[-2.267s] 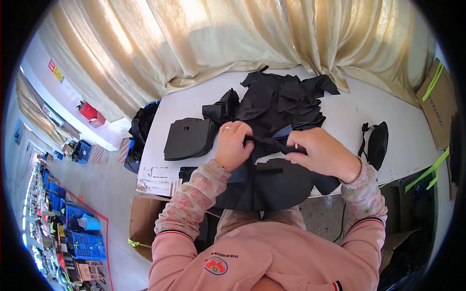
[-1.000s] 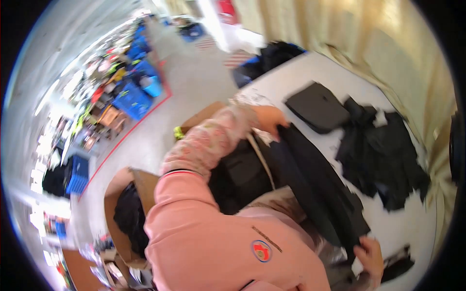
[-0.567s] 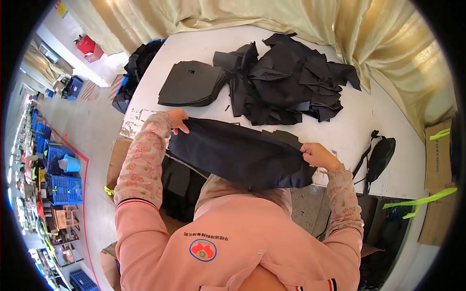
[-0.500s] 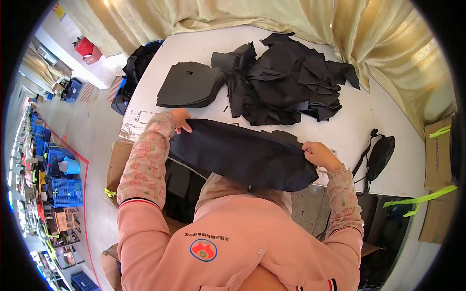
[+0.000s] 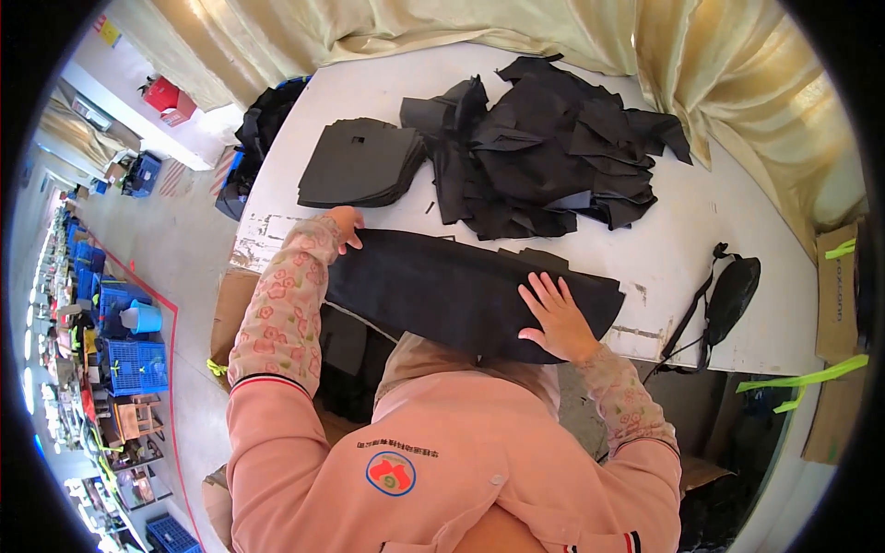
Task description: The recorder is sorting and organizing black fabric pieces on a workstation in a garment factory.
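A long black fabric piece (image 5: 442, 290) lies across the near edge of the white table (image 5: 369, 88), its lower part hanging over toward my lap. My left hand (image 5: 346, 229) pinches its far left corner. Spread flat on the right part of the cloth is my right hand (image 5: 560, 318), fingers apart. A small dark scrap edge (image 5: 535, 257) peeks out from behind the fabric's far side.
Beyond my left hand rests a stack of dark grey cut panels (image 5: 358, 166). A heap of crumpled black fabric pieces (image 5: 553, 147) fills the far middle. To the right lies a black pouch with a strap (image 5: 733, 300). Cardboard boxes (image 5: 837, 304) stand at the right.
My right hand has let go of the fabric's right end and moved left, now flat on top of it. That end has settled onto the table. My left hand stays at its corner.
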Available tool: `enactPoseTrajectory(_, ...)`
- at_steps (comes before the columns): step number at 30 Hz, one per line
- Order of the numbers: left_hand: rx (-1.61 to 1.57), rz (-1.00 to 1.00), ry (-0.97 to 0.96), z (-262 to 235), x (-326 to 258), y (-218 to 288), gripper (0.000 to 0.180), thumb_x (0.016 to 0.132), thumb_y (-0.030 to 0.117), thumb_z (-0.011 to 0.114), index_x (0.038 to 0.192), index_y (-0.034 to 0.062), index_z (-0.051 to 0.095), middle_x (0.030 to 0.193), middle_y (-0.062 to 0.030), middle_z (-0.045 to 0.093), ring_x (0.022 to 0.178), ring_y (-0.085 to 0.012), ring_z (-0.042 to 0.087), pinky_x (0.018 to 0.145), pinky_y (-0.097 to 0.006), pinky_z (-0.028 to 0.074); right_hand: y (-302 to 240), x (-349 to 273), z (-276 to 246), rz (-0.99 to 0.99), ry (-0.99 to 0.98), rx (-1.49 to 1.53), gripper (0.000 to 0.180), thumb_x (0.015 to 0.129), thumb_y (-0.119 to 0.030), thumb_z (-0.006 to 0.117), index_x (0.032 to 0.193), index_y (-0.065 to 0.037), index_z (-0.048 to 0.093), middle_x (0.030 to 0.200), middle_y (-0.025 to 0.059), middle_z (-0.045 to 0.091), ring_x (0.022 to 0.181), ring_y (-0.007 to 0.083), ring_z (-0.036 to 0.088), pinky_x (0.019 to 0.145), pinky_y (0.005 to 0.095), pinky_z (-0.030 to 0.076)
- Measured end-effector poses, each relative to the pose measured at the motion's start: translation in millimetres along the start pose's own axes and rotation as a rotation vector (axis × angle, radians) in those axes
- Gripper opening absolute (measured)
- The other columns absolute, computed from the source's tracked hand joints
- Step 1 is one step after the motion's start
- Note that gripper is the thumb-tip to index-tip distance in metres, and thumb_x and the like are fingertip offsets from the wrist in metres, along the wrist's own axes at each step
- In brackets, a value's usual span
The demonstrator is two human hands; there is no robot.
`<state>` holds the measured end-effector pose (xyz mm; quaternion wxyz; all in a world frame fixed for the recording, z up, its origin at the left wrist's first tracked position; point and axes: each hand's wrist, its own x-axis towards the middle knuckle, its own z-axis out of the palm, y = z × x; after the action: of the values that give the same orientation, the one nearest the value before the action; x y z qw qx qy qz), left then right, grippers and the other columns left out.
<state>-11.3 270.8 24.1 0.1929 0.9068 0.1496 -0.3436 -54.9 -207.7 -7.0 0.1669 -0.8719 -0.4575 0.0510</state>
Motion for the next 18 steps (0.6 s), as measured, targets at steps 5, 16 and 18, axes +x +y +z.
enactPoseTrajectory(5,-0.26,0.089,0.097,-14.6,-13.9,-24.4,0.034,0.077,0.001,0.074,0.106,-0.0014,0.058,0.089,-0.0104,0.064,0.063,-0.0224,0.069,0.051,-0.032,0.052,4.9,0.2,1.4,-0.004,-0.052,0.004,0.08,0.082,-0.045,0.065,0.146,-0.008,0.032,0.154,0.0155,0.025,0.141,0.0362,0.023,0.115,0.0519,0.018)
enactPoseTrajectory(16,-0.113,0.734,0.545,-4.7,-106.8,104.3,0.033,0.084,0.03,0.071,0.073,0.0005,0.061,0.06,-0.0113,0.057,0.056,-0.0193,0.056,0.054,-0.033,0.044,-60.2,74.8,-74.9,0.11,0.235,0.886,0.068,0.084,-0.009,0.07,0.143,-0.007,0.037,0.144,0.0141,0.04,0.109,0.0276,0.058,0.094,0.0383,0.046)
enactPoseTrajectory(18,-0.255,0.858,0.544,19.9,-118.6,142.0,0.026,0.086,0.026,0.069,0.082,0.0014,0.062,0.067,-0.0136,0.061,0.058,-0.0228,0.059,0.056,-0.034,0.046,-79.0,106.2,-70.0,0.106,0.187,1.518,0.064,0.086,0.003,0.062,0.143,-0.006,0.036,0.138,0.014,0.045,0.091,0.0161,0.062,0.083,0.0283,0.05)
